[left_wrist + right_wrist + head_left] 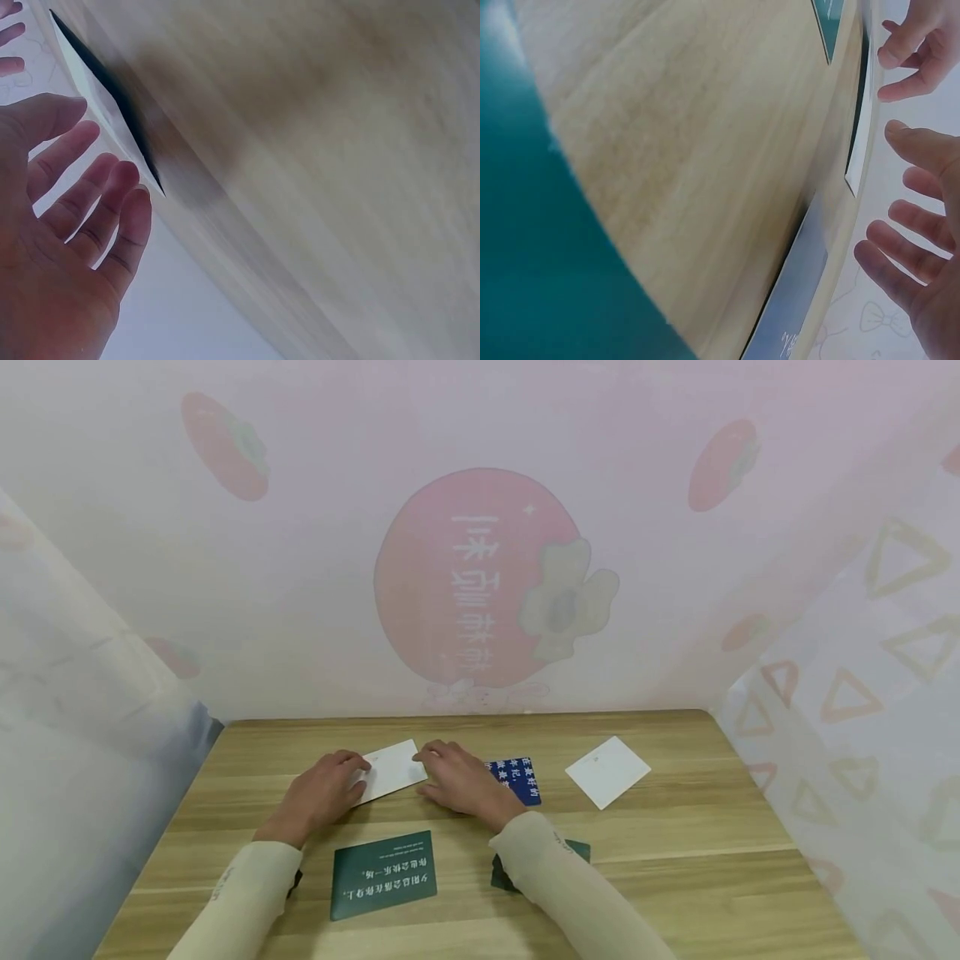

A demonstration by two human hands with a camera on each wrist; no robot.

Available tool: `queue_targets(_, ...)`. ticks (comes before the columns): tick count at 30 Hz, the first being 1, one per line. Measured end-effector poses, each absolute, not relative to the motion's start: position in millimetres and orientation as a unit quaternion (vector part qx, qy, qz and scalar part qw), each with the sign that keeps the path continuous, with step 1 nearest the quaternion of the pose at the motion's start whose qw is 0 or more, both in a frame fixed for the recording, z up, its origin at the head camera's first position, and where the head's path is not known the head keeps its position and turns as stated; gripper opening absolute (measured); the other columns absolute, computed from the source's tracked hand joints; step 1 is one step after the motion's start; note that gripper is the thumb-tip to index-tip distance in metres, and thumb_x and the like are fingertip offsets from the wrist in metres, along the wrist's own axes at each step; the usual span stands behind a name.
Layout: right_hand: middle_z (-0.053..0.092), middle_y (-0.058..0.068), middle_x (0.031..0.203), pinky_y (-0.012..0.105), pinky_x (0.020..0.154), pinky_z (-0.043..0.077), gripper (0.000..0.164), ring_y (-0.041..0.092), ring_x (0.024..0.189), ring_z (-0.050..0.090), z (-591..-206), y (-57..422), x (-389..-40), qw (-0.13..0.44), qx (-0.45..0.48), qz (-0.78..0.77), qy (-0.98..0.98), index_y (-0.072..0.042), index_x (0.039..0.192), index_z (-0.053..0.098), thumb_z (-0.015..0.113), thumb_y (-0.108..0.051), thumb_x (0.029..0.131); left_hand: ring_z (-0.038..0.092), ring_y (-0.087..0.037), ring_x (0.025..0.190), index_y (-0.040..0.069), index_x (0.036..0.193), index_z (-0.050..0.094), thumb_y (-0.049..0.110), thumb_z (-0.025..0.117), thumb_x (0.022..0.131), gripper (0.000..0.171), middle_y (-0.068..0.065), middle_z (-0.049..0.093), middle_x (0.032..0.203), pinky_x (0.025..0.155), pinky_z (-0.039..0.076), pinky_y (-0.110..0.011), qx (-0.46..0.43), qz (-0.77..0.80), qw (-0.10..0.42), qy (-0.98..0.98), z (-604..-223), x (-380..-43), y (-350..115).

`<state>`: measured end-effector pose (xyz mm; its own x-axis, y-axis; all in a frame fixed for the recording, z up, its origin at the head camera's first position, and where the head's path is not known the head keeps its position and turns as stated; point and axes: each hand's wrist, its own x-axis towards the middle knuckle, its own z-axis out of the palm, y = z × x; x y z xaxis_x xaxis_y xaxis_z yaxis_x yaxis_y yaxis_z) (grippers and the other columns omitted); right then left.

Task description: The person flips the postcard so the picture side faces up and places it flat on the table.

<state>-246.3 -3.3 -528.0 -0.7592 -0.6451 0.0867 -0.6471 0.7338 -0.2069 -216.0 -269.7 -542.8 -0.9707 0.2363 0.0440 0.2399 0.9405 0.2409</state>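
Note:
A white card (392, 770) lies between the two hands on the wooden table. My left hand (324, 789) is at its left end, and my right hand (467, 781) is at its right end. In the left wrist view the left fingers (94, 199) are spread and lightly bent beside the card (97, 97), whose near edge shows a dark strip. The right wrist view has the right fingers (900, 247) loosely extended. Contact with the card is hard to make out. Partly behind the right hand lies a blue card (527, 777) with white writing.
Another white card (607, 772) lies at the right on the table (697, 843). A green card (384, 875) with white writing lies nearer me. The right sleeve (558, 864) covers part of a second green card (579, 850). Patterned curtains (315, 568) surround the table.

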Motion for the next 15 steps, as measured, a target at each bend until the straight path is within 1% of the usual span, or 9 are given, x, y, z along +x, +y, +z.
queue_targets(8,0.056,0.003,0.16,0.038,0.117,0.054,0.059,0.023,0.143,0.059,-532.7,-15.3,-248.6,0.003,0.341,0.103,-0.934,-0.021,0.157,0.058,0.074,-0.045,0.104,0.058,-0.045,0.14,0.008,0.135,0.073,0.021,0.075,0.103,0.035,-0.021,0.064,0.149,0.115,0.05,-0.066,-0.108,-0.119,-0.001,-0.987,-540.1,-215.9,-276.2)
queue_targets(15,0.053,0.004,0.164,0.037,0.118,0.053,0.064,0.024,0.144,0.058,-535.3,-21.7,-249.0,0.005,0.344,0.088,-0.935,-0.021,0.159,0.054,0.073,-0.048,0.104,0.058,-0.046,0.14,0.008,0.139,0.07,0.021,0.074,0.103,0.038,-0.022,0.062,0.15,0.113,0.051,-0.067,-0.103,-0.13,0.006,-0.986,-540.9,-215.3,-284.3)
